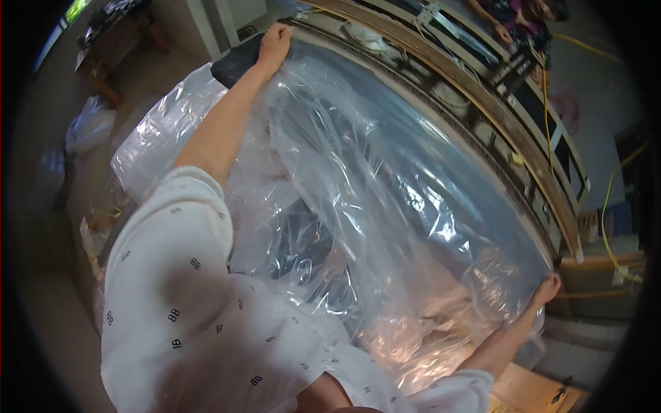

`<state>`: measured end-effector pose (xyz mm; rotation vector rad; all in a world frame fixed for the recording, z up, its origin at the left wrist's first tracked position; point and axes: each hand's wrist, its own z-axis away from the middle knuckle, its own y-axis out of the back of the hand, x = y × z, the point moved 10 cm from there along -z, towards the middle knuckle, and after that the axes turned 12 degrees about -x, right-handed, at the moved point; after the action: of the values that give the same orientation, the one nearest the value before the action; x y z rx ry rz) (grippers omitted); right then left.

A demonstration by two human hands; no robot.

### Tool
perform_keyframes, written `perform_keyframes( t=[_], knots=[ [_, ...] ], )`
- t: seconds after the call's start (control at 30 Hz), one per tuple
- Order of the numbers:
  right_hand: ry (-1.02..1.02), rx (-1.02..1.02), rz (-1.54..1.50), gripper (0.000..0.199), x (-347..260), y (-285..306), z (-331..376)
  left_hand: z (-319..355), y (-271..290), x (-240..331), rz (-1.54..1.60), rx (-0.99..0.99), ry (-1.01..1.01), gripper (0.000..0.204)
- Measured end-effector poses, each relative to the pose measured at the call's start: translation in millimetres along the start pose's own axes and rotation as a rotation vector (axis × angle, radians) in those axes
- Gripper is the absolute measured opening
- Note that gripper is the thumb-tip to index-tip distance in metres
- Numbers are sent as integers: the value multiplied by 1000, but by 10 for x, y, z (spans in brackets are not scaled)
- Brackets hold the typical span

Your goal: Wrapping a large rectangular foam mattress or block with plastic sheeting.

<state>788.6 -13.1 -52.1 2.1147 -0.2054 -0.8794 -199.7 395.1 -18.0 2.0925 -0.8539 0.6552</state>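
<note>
A wide clear plastic sheet (330, 179) spreads in front of me, wrinkled and shiny, with its far edge along a long wooden machine frame (441, 103). My left hand (275, 45) is closed on the sheet's far left corner, with that arm stretched out. At the far right end of the same edge, my right hand (549, 288) is closed on the plastic. Between the two hands the edge runs fairly straight, while the part nearer my body hangs in loose folds. A dark patch (237, 63) lies beside my left hand.
Beyond the frame, another person (520, 27) is partly in view. Yellow cords (607, 206) hang at the right. A wooden table (103, 76) stands at the far left, near a pale plastic bag (91, 124). A wooden board (537, 389) lies at the lower right.
</note>
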Motion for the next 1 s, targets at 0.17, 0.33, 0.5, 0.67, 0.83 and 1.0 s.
perform_keyframes(
  t=[0.17,0.33,0.5,0.67,0.83,1.0],
  knots=[
    [62,-46,-428,18,-442,-114,4,-145,-172,-110,132,-35,137,28],
    [-10,-91,-270,19,-283,-171,-205,-253,-483,-144,128,-88,205,26],
    [-26,-105,-262,22,-291,-241,-308,-326,-544,-158,113,-119,243,28],
    [-7,-28,-140,24,-451,-203,-322,-328,-451,12,-12,-82,290,25],
    [-58,3,248,29,-584,-83,-365,-437,-500,-489,60,-164,460,27],
    [-145,-56,-334,40,-465,-146,-279,-136,-135,-590,913,306,531,12]
  ],
)
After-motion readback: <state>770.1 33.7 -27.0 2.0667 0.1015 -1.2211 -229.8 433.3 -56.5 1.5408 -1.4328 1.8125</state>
